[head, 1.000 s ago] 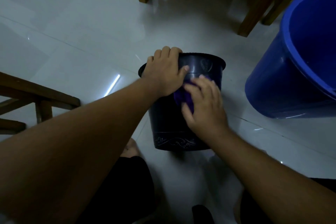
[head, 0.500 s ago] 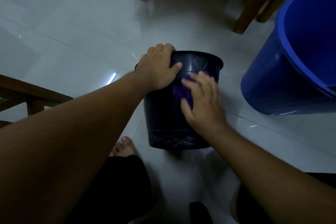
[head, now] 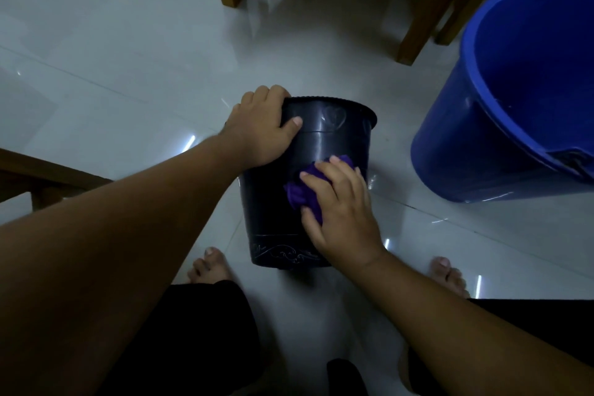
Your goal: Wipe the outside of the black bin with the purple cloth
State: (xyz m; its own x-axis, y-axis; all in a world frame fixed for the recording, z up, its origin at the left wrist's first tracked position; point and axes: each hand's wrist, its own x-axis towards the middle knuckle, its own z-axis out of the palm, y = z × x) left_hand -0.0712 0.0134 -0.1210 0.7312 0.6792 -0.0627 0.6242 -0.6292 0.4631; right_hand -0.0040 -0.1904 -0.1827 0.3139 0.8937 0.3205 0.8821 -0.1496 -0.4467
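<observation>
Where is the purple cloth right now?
In the head view, the purple cloth is bunched under the right hand, pressed against the near side of the black bin, about halfway down. The left hand grips the bin's rim.

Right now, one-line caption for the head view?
Left hand steadies the black bin by its rim while right hand presses purple cloth against its side.

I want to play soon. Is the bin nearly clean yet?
Not yet, I think. The right hand is pressing the cloth on the middle of the bin, while the left hand grips its rim. That near side is being wiped now. The patterned band at the bottom sits below the cloth, and the far side is hidden, so those probably remain. The dim light hides what is already clean.
</observation>
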